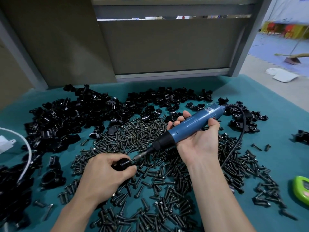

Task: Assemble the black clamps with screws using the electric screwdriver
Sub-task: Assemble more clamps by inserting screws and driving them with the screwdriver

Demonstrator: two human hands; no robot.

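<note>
Head view had the left hand (107, 171) curled tight round a black clamp (122, 164), held just over the near-left part of the screw pile (167, 190). The right hand (197, 139) was wrapped round the blue screwdriver (189, 126) above the middle of that pile. Its bit (142, 155) slanted down to meet the clamp's end. Whether a screw sat under the tip was too small to tell.

Trouble looked close, though. The tool came in at a slant, so the bit could likely skip off the screw head and jab the fingers beside it, or the screw might start crooked in its thread. A loose grip would probably let the clamp spin when the motor bit. The cord (240, 131) trailed across the right edge of the pile, and a tug there could drag screws about or pull the tool off line.

As for the clamp itself, it was glossy black and rounded, with most of it buried under the fingers. Only its end face showed. A heap of loose clamps (66, 118) lay beyond the pile's far-left side.
</note>
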